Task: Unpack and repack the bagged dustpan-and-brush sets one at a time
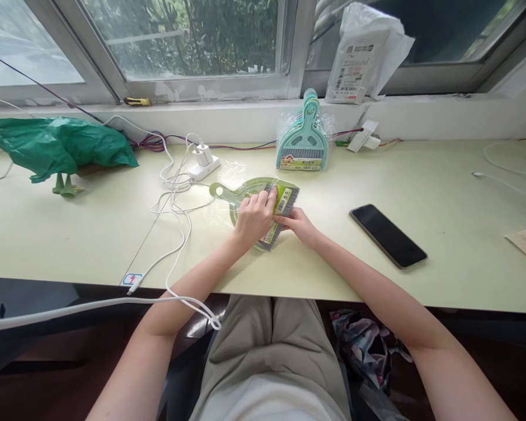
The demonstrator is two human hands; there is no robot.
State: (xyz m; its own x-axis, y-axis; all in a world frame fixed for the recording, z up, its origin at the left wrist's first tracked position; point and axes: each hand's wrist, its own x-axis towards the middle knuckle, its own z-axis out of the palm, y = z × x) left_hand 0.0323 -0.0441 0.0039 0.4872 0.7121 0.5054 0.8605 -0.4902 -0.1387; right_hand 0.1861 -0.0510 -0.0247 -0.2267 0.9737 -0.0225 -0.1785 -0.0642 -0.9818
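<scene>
A green mini dustpan and brush set [248, 190] lies tilted on the table in front of me, its grey bristles facing right and its looped handle pointing left. A green and yellow label [283, 200] wraps the brush, and clear plastic film spreads around the handle. My left hand [258, 215] lies over the brush and label, fingers closed on them. From the right, my right hand [298, 225] pinches the bristle edge between thumb and fingers; its fingertips are partly hidden beneath the set.
A stack of turquoise dustpan sets [304, 140] in film stands by the wall. To the right lies a phone [388, 235]. White cables [172, 193] and a power adapter [203, 155] are on the left, near a green plastic bag [61, 146]. A white package [359, 58] sits on the sill.
</scene>
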